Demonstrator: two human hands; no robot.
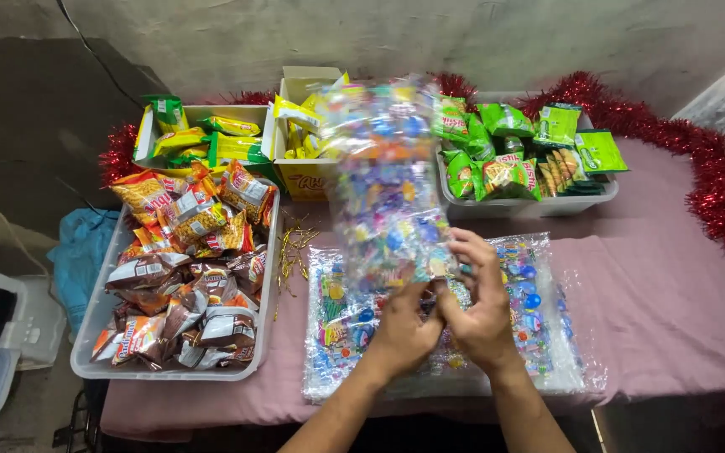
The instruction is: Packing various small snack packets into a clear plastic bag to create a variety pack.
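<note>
We pinch one clear printed bag (383, 180) upright with left hand (403, 334) and right hand (482, 312), both closed on its bottom edge, above the flat stack of bags (547, 335) lying unhandled on the table (673, 310).

Person's body, head view: left hand (400, 335) and right hand (482, 312) bare, no gloves, rings or watch seen. Both forearms bare to frame edge, no sleeves vis. Fingernails short, unpainted. Rest of body out of view.
</note>
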